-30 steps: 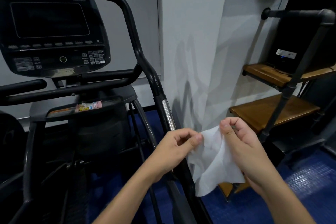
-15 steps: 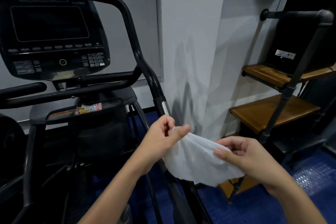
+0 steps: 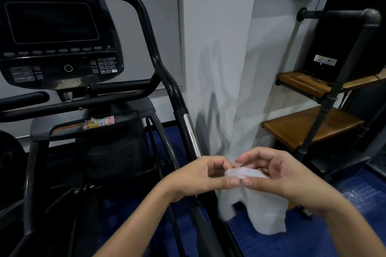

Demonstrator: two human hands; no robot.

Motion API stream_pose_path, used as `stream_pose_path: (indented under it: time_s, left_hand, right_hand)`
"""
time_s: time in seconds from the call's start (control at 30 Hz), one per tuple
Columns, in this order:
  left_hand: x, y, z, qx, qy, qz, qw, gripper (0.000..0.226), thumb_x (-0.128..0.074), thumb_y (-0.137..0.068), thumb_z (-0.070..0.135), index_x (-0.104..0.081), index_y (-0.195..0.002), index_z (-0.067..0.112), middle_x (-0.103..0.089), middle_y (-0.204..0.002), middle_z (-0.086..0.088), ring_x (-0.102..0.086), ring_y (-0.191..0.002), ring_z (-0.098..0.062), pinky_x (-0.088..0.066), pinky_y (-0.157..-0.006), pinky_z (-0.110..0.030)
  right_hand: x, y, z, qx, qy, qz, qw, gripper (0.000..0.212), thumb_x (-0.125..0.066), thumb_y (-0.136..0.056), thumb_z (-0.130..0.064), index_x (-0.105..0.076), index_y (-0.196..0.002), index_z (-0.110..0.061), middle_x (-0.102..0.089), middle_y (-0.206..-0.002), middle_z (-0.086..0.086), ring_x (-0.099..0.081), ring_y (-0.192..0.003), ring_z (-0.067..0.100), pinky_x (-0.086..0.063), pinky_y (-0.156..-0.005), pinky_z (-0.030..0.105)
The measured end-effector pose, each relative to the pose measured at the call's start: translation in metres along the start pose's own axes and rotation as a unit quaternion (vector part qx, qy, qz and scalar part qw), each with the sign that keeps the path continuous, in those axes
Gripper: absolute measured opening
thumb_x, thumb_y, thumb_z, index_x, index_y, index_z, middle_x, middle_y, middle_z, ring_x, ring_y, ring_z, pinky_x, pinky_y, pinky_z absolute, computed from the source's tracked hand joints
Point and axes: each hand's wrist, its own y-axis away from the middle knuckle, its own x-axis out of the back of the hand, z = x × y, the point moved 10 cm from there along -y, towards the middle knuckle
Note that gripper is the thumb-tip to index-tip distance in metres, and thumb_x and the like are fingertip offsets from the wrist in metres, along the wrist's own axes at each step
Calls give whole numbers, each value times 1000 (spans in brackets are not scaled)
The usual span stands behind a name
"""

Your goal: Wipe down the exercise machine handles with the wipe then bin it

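The wipe (image 3: 259, 200) was near and low, a little to the right, held up in the air between both hands. It was just right of the long black handle (image 3: 160, 69) of the exercise machine (image 3: 87, 131), and it did not touch the handle.

The left hand (image 3: 200, 179) pinched the top of the wipe with its thumb and first finger. The right hand (image 3: 277, 177) pinched the same bunched top, with its fingers curled over it. So each grip was closed on the wipe. The rest of the wipe hung down loose below the hands.

The wipe looked thin, soft and very light. It seemed floppy, so it would likely fold and bunch up with ease. It was probably damp, so it might cling to the fingers a bit. It could tear if pulled hard. A good way to hold it would be flat in the palm, wrapped round the bar.

The handle looked hard and smooth, with a shiny silver part (image 3: 191, 133) lower down.

The writing on the screen panel (image 3: 56, 35) was too small to read. A small pink packet (image 3: 99, 123) lay on the machine's tray, but its words were too blurry. A white label (image 3: 325, 61) on the black box on the far right shelf could not be read. No bin was in sight.
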Motion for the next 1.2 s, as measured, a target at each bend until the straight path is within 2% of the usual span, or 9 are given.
stream_pose_path:
  time_s: [0.07, 0.17, 0.4, 0.53, 0.67, 0.77, 0.9, 1.07, 1.2]
  left_hand:
    - [7, 2, -1, 8, 10, 17, 1000, 14, -75, -96, 28, -65, -93, 19, -71, -104, -8, -63, -99, -16, -49, -93, -41]
    - [20, 6, -1, 23, -3, 36, 999, 22, -74, -96, 27, -65, -99, 7, -71, -95, -4, -64, -88, -15, -51, -82, -31]
    - [59, 15, -3, 45, -131, 135, 981, 9, -77, -93, 33, -78, -97, 24, -79, -95, -1, -75, -93, -24, -58, -92, -51]
    - [78, 22, -7, 59, -137, 197, 969, 7, -80, -90, 33, -79, -94, 27, -79, -95, 5, -75, -92, -16, -59, -91, -47]
    - [88, 32, -20, 84, -113, 239, 961, 10, -81, -88, 36, -79, -91, 27, -78, -92, 0, -74, -90, -31, -60, -83, -53]
    - [95, 37, -22, 88, -107, 291, 947, 15, -81, -88, 39, -77, -87, 24, -77, -87, -3, -73, -79, -29, -62, -75, -46]
    - [93, 38, -17, 68, -30, 356, 932, 14, -81, -89, 32, -79, -86, 19, -78, -83, -2, -68, -71, -17, -60, -70, -34]
    - [68, 25, -7, 69, 65, 362, 927, 11, -76, -93, 29, -84, -89, 24, -78, -89, -11, -69, -75, -19, -61, -79, -39]
    - [51, 17, 9, 49, 46, 348, 935, 13, -72, -96, 27, -84, -90, 28, -80, -89, -6, -73, -83, -20, -60, -83, -39]
  right_hand:
    - [9, 2, 3, -13, 15, 17, 1000, 37, -86, -76, -13, -74, -107, -27, -74, -107, 9, -71, -102, 24, -57, -89, 32]
    - [23, 6, 15, -44, 36, 58, 997, 32, -89, -72, -20, -78, -101, -29, -75, -102, 8, -73, -97, 23, -60, -87, 36]
    - [47, 11, 35, -31, -9, 194, 980, 28, -81, -75, -22, -78, -103, -19, -77, -99, 4, -74, -94, 23, -62, -81, 33]
    - [54, 9, 52, -16, -100, 248, 964, 35, -88, -72, -26, -77, -105, -21, -75, -103, 9, -72, -100, 25, -59, -87, 36]
    - [65, 11, 65, -2, -176, 303, 936, 44, -94, -58, -30, -78, -98, -20, -74, -99, 7, -69, -95, 23, -58, -85, 37]
    - [64, 11, 69, -3, -189, 320, 928, 40, -95, -60, -26, -79, -96, -18, -75, -96, 8, -70, -94, 23, -58, -82, 35]
    - [53, 14, 64, -6, -131, 377, 917, 19, -81, -80, -19, -79, -98, -22, -77, -94, -1, -73, -94, 17, -58, -79, 33]
    - [22, 16, 30, 54, 8, 428, 902, 27, -79, -85, -17, -73, -102, -36, -72, -90, -19, -71, -82, 5, -61, -68, 25]
    - [-1, 19, 6, 111, 49, 452, 884, 33, -82, -82, -17, -67, -106, -35, -70, -91, -18, -69, -85, 2, -56, -71, 17]
